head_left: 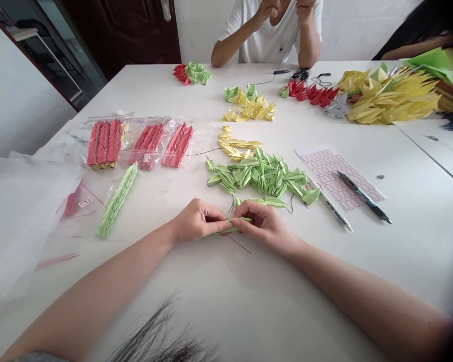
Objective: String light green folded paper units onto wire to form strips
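Note:
Close to the middle of the white table (211,296), my left hand (196,221) and my right hand (262,223) meet over a small folded green paper piece (244,219). Thumbs and fingers of both hands pinch it, and they hide much of its shape. A dark thread (239,244) sticks out below the fingers onto the table. Just beyond my hands lies a loose heap of folded green paper pieces (266,173), some with dark thread ends. Behind that heap sit a few folded yellow paper pieces (237,145).
Left are clear bags of red folded paper (104,143) and a green folded stack (117,201). At right lie a label sheet (320,163), a black pen (364,196) and a white pen (334,210). A person (275,35) sits opposite; yellow paper (392,98) is piled far right.

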The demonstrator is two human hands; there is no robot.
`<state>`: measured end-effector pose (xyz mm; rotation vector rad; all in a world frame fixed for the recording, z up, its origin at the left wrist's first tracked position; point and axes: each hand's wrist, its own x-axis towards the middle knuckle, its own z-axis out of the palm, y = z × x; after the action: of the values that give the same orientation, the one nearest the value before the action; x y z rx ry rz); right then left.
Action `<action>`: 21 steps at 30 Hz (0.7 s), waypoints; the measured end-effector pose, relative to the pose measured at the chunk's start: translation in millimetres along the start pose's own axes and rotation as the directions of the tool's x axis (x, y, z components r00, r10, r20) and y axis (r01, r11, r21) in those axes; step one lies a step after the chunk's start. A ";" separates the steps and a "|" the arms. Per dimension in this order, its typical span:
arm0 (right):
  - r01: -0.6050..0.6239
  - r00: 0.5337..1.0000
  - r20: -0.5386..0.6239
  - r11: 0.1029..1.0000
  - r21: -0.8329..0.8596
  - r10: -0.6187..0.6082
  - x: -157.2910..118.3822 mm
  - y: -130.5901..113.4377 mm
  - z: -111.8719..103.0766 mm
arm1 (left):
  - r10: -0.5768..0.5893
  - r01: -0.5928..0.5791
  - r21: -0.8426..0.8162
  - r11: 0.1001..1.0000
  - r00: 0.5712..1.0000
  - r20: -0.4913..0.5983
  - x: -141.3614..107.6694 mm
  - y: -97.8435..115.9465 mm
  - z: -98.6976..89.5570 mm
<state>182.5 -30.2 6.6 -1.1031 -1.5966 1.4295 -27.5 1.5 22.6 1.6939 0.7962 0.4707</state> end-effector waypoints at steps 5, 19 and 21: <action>0.083 0.996 -0.010 0.994 -0.068 -0.084 -0.9 -0.9 0.9 | -0.039 0.038 0.011 0.999 0.998 0.051 -0.6 -0.2 -5.5; 0.106 0.986 -0.127 0.993 -0.052 -0.112 -0.8 1.9 2.0 | -0.169 0.166 -0.434 0.885 0.985 0.033 3.2 -1.9 -15.3; 0.095 0.984 -0.144 0.993 -0.074 -0.105 -1.5 2.2 2.6 | -0.179 0.174 -0.459 0.871 0.983 0.034 2.6 -1.7 -17.5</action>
<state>181.0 -32.6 4.2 -1.1241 -1.5806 1.2085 -38.0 15.5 25.5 1.1653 0.7663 0.4953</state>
